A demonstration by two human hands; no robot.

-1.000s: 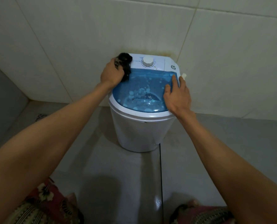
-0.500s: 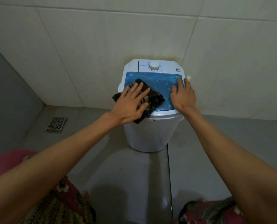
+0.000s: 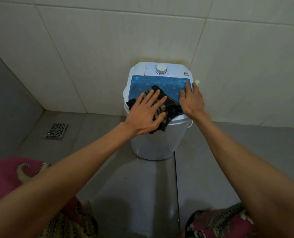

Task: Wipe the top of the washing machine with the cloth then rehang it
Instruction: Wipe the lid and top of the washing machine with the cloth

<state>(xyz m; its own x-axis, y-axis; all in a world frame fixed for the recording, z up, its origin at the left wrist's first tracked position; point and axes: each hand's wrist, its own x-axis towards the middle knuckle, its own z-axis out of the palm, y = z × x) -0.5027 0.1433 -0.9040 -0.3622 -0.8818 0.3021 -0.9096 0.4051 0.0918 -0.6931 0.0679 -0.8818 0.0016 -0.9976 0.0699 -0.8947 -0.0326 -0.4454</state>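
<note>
A small white washing machine [image 3: 155, 143] stands against the tiled wall, with a blue see-through lid [image 3: 170, 86] and a white dial [image 3: 161, 68] on its back panel. A dark patterned cloth [image 3: 171, 109] lies spread over the lid's near left part and hangs a little over the front rim. My left hand [image 3: 145, 113] presses flat on the cloth, fingers spread. My right hand [image 3: 191, 100] rests flat on the lid's right edge, holding nothing.
A metal floor drain [image 3: 56, 131] sits in the grey floor to the left. The tiled wall [image 3: 108, 48] is directly behind the machine. A small white piece [image 3: 197, 81] sticks out at the machine's right side. My patterned garment shows at the bottom corners.
My left hand has brought the bunched cloth from the lid's back left corner to the near left part, where it is now spread flat under my palm. My right hand has stayed on the right edge.
</note>
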